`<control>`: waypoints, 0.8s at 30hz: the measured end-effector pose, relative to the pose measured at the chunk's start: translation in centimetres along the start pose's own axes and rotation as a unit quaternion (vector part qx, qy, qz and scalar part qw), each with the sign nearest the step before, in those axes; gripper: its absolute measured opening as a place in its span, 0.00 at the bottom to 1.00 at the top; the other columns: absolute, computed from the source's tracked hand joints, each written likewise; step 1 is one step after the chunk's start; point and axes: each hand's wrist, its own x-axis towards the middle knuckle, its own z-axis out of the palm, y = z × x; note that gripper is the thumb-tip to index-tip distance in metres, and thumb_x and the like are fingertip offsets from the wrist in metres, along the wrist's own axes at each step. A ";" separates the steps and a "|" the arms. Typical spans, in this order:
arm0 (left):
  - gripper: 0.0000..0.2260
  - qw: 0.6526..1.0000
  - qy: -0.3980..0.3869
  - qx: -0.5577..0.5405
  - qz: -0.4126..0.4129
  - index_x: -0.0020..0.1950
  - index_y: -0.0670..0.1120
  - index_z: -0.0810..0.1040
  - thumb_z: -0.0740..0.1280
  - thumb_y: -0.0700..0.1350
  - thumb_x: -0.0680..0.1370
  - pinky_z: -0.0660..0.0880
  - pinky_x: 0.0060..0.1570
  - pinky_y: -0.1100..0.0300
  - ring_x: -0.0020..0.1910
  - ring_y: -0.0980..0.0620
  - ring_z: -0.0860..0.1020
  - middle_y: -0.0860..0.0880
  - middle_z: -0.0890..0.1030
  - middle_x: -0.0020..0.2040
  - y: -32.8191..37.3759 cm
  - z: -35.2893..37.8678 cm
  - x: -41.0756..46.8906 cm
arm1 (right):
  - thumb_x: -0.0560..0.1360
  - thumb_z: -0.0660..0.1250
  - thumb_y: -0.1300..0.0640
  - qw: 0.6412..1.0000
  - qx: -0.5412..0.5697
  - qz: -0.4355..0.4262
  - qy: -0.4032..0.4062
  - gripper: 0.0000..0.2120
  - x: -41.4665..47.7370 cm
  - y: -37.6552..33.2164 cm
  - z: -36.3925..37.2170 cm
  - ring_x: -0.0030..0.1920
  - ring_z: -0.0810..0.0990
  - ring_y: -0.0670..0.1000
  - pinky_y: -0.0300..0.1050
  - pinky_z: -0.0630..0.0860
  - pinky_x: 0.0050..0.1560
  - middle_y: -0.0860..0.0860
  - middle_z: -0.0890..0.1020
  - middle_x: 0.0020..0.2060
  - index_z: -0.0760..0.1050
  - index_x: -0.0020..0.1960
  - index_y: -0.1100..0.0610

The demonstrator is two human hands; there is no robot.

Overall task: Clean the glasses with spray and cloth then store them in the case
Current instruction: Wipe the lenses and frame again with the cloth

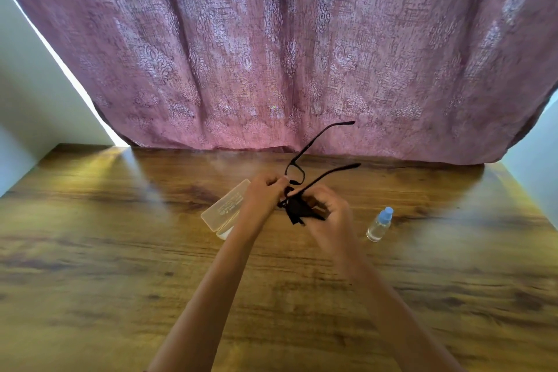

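A wood-grain surface runs back to a mauve patterned curtain, with pale wall at the left. Above it the left grip pinches the black glasses near the bridge. The right grip curls round a black cloth at one lens. A clear case lies just left of the left grip, and a spray bottle stands to the right of the right grip.

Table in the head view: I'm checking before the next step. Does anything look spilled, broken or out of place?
Nothing stands out. The spray bottle is capped, with no wet patch around it. The case lies on the table. The left hand holds the glasses, and the right hand holds the black cloth.
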 end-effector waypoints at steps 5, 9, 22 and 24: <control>0.17 0.986 0.053 0.154 0.028 0.42 0.46 0.82 0.61 0.55 0.78 0.70 0.41 0.59 0.41 0.50 0.79 0.47 0.83 0.40 0.0 -1.3 -0.9 | 0.72 0.71 0.64 0.973 0.179 0.130 0.060 0.08 1.1 -1.1 -1.6 0.41 0.82 0.48 0.37 0.77 0.37 0.53 0.84 0.42 0.83 0.46 0.52; 0.11 0.965 0.076 0.125 0.217 0.53 0.46 0.82 0.65 0.51 0.77 0.69 0.47 0.72 0.49 0.59 0.77 0.53 0.82 0.49 1.3 -2.1 -2.6 | 0.68 0.72 0.60 0.922 0.313 0.220 0.057 0.07 1.4 -1.7 -2.0 0.40 0.81 0.44 0.34 0.75 0.35 0.51 0.85 0.40 0.82 0.46 0.58; 0.09 0.905 0.021 0.230 0.358 0.45 0.48 0.83 0.68 0.51 0.72 0.69 0.50 0.63 0.43 0.59 0.76 0.53 0.84 0.41 2.1 -2.0 -3.5 | 0.70 0.70 0.63 0.876 0.391 0.275 0.058 0.07 1.1 -2.3 -1.4 0.37 0.82 0.44 0.32 0.75 0.33 0.53 0.85 0.39 0.81 0.47 0.62; 0.06 0.895 0.030 0.240 0.374 0.46 0.47 0.84 0.70 0.45 0.71 0.69 0.49 0.61 0.41 0.57 0.76 0.52 0.84 0.39 2.3 -2.0 -3.7 | 0.71 0.69 0.65 0.877 0.390 0.274 0.064 0.06 1.2 -2.3 -1.3 0.37 0.82 0.44 0.32 0.76 0.34 0.53 0.85 0.40 0.81 0.48 0.63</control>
